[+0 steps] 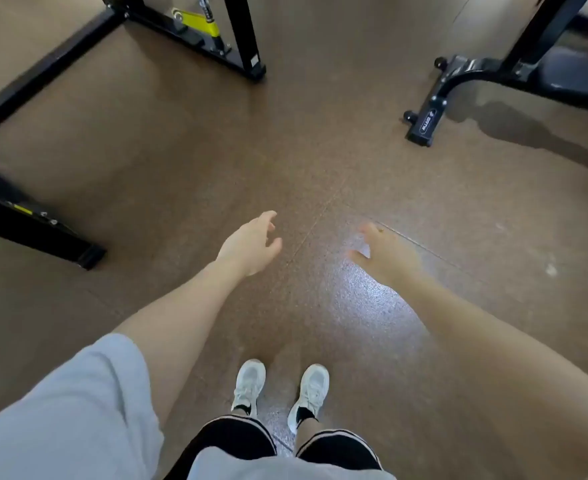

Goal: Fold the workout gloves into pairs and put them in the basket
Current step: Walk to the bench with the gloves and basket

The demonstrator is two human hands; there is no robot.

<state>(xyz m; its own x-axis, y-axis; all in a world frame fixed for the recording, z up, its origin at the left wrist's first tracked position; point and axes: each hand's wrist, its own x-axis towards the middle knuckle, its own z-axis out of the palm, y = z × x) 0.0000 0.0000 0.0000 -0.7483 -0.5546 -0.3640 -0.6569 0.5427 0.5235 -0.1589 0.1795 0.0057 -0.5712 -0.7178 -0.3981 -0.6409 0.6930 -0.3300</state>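
I look down at a brown gym floor while standing. My left hand (251, 244) is stretched out in front of me at centre, fingers relaxed and holding nothing. My right hand (384, 252) reaches forward beside it, slightly blurred, fingers spread and empty. Both hands hover in the air above the floor. No workout gloves and no basket appear in this view.
A black and yellow machine frame (188, 32) stands at the upper left, with its black base bars (39, 233) along the left edge. A black bench foot (434, 109) sits at the upper right. My white shoes (282, 386) stand on the speckled floor (216, 150).
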